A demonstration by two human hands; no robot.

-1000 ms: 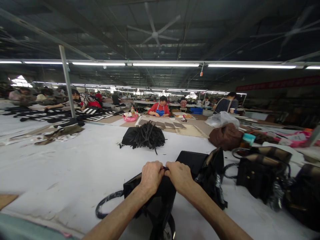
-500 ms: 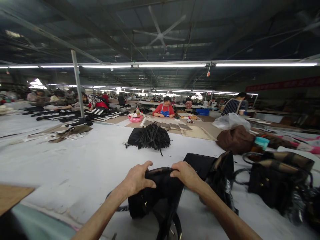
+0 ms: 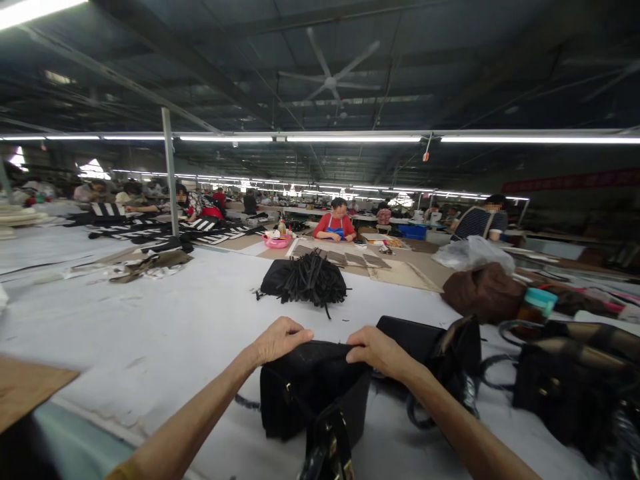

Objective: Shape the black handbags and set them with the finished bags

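A black handbag (image 3: 315,387) stands on the white tabletop in front of me, its far top edge pinched from both sides. My left hand (image 3: 283,340) is closed on the left end of that edge, thumb pointing inward. At the right end, my right hand (image 3: 375,348) grips the same edge between thumb and curled fingers. Gold-coloured metal fittings show on the bag, and a dark strap hangs at its near side. Beyond it lies a heap of thin black strips (image 3: 313,277) on a folded black piece.
More black bags (image 3: 555,387) stand to the right, beside a jar with a turquoise lid (image 3: 540,300) and a brown cloth bundle (image 3: 483,293). Across the table (image 3: 150,333) a person in red (image 3: 335,223) sits near a pink basket (image 3: 277,240). A post (image 3: 170,173) rises at the left.
My left hand has gone from a spread grip with thumb apart to a closed pinch on the bag's edge. The bag's top looks wider and straighter. The view has shifted slightly.
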